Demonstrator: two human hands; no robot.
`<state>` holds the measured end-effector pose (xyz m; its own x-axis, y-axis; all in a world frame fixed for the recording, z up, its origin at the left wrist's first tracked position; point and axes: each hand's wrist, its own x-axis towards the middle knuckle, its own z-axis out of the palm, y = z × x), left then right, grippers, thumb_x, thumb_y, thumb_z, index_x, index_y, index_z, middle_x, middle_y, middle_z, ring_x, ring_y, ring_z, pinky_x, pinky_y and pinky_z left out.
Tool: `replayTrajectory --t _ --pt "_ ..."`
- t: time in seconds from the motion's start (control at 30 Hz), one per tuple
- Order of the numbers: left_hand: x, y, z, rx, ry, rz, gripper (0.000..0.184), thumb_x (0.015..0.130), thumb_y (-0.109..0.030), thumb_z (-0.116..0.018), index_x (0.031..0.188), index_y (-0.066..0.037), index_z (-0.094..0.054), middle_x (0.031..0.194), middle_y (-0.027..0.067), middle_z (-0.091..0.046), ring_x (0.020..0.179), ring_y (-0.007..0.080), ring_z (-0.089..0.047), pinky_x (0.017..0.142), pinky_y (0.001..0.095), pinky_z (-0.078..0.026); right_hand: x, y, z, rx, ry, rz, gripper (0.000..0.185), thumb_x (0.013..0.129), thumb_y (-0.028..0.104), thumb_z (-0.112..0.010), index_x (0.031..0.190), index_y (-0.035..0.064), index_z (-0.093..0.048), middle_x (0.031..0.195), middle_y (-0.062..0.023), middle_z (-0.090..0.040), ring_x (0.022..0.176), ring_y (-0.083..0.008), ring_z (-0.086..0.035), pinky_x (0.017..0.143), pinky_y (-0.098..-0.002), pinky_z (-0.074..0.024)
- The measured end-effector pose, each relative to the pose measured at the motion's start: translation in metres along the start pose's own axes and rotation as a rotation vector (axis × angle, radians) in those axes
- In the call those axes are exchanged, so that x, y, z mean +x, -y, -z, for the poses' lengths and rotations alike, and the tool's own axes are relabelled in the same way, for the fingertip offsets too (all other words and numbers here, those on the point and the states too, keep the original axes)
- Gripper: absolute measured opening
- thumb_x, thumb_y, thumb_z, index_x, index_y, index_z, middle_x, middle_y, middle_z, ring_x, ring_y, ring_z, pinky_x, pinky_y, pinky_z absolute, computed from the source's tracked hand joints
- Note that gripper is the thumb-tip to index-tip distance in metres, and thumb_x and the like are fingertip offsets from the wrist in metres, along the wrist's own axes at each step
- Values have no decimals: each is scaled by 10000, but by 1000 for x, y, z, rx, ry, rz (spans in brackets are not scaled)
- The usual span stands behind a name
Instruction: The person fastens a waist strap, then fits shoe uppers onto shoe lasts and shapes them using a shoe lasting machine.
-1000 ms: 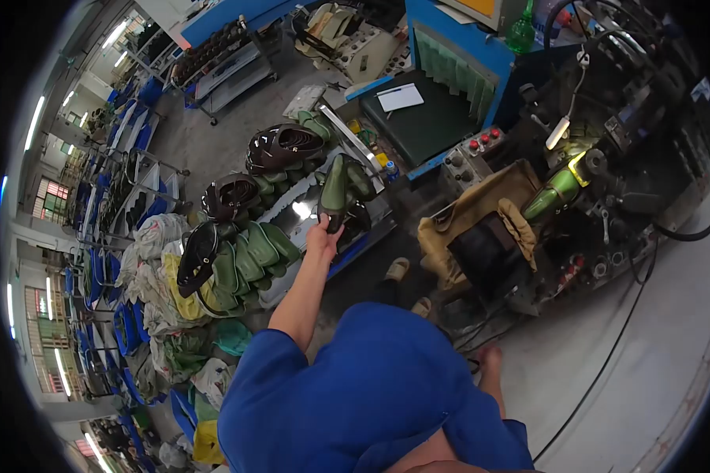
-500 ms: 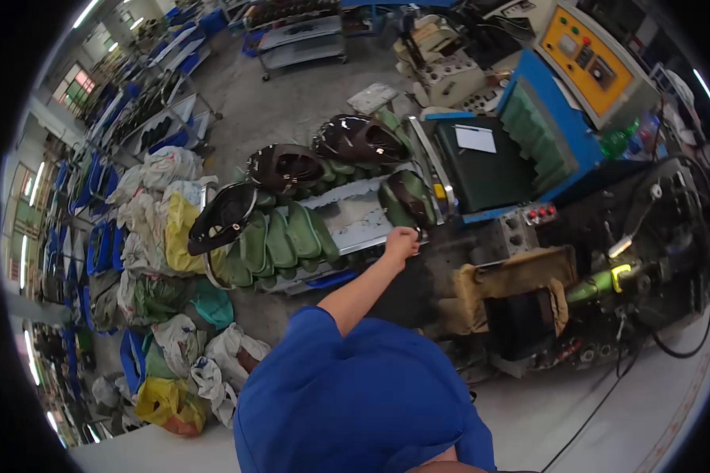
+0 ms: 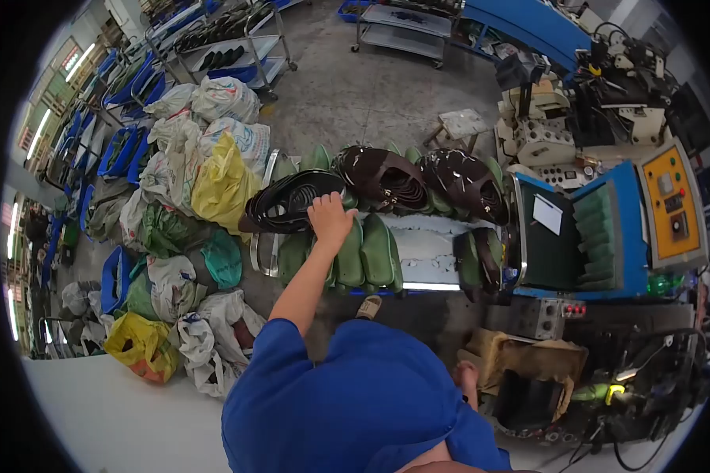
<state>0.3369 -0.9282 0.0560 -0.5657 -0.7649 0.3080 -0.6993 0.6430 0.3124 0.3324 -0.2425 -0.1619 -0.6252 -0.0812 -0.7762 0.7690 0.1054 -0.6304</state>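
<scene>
My left hand (image 3: 331,219) reaches over the rack, its fingers over the near edge of a stack of black shoe uppers (image 3: 280,209) and its thumb held apart. Whether it grips an upper cannot be made out. Just below it, green shoe lasts (image 3: 378,256) stand in a row. Two stacks of dark brown shoe uppers (image 3: 382,177) lie farther right on the rack (image 3: 427,244). At its right end are green lasts with brown uppers (image 3: 479,260). My right hand (image 3: 467,374) is low, beside a machine's tan padded cover (image 3: 493,355); its fingers are unclear.
Plastic sacks (image 3: 225,189) and bags are heaped on the left. A blue machine (image 3: 623,236) with a yellow control panel (image 3: 670,201) stands on the right, a small stool (image 3: 461,124) behind the rack. Shelf trolleys (image 3: 402,35) stand farther back.
My left hand has moved from the green last at the rack's right end to the black uppers at its left end. The view has turned left, and my right hand has come into sight.
</scene>
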Motion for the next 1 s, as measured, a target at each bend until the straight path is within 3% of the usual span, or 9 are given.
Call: replayTrajectory --t 0.1,0.23,0.37,0.47,0.63,0.73,0.77,0.87,1.0 --pt "22 5 -4 173 98 6 586 692 -404 -948 1075 -108 -618 1058 99 -662 1088 323 -613 911 514 -459 -3 77 -62 -4 -48 97 144 1016 102 -655 1155 113 -618 923 -28 -655 745 -139 -631 604 -285 -506" --pt "23 39 -54 183 109 -33 124 960 -167 -652 1048 -80 -646 956 112 -716 887 305 -750 753 475 -581 -12 129 -119 -98 -8 174 251 1027 153 -688 1260 105 -607 1021 -25 -676 826 -128 -667 690 -260 -545" --pt "19 47 -40 107 154 -54 110 940 -146 -667 1019 -71 -654 967 125 -709 907 310 -747 784 490 -599 -10 141 -144 -231 38 173 289 1030 160 -706 1287 96 -588 1025 -25 -676 843 -114 -660 685 -260 -535" --pt "20 33 5 19 76 19 83 941 -112 -655 1009 -66 -668 979 134 -703 927 337 -727 790 495 -592 -1 152 -158 -262 119 167 317 1013 145 -729 1293 92 -593 1044 -24 -684 846 -117 -662 696 -261 -536" --pt "23 28 74 -322 -379 158 143 990 -101 -632 1109 -42 -685 1003 166 -686 978 415 -656 863 478 -530 2 195 -197 -280 183 264 246 1008 145 -746 1208 50 -640 973 -21 -674 808 -106 -636 675 -247 -512" --pt "24 45 107 -762 -430 434 152 1042 -113 -616 1129 -7 -682 1057 153 -707 1009 278 -675 902 380 -524 10 228 -225 -310 315 338 183 1012 155 -754 1145 55 -677 923 -9 -680 805 -93 -627 662 -234 -502" --pt "25 58 112 -939 -495 506 145 1066 -116 -608 1126 -3 -678 1018 72 -690 984 162 -625 906 325 -501 13 238 -235 -310 322 334 183 1012 155 -754 1145 55 -677 923 -9 -680 805 -93 -627 662 -234 -502" --pt "26 84 145 -1210 -714 465 131 1085 -59 -585 1184 2 -645 1069 31 -673 979 114 -595 928 283 -474 18 263 -278 -547 373 660 237 1004 155 -753 1196 32 -690 978 -32 -741 871 -126 -685 777 -284 -564" --pt "16 112 156 -1400 -752 484 175 1088 -37 -586 1253 10 -625 1123 44 -688 1019 119 -624 949 265 -488 -29 303 -369 -713 578 773 284 990 157 -750 1240 38 -690 1074 -81 -760 938 -174 -714 853 -322 -575"
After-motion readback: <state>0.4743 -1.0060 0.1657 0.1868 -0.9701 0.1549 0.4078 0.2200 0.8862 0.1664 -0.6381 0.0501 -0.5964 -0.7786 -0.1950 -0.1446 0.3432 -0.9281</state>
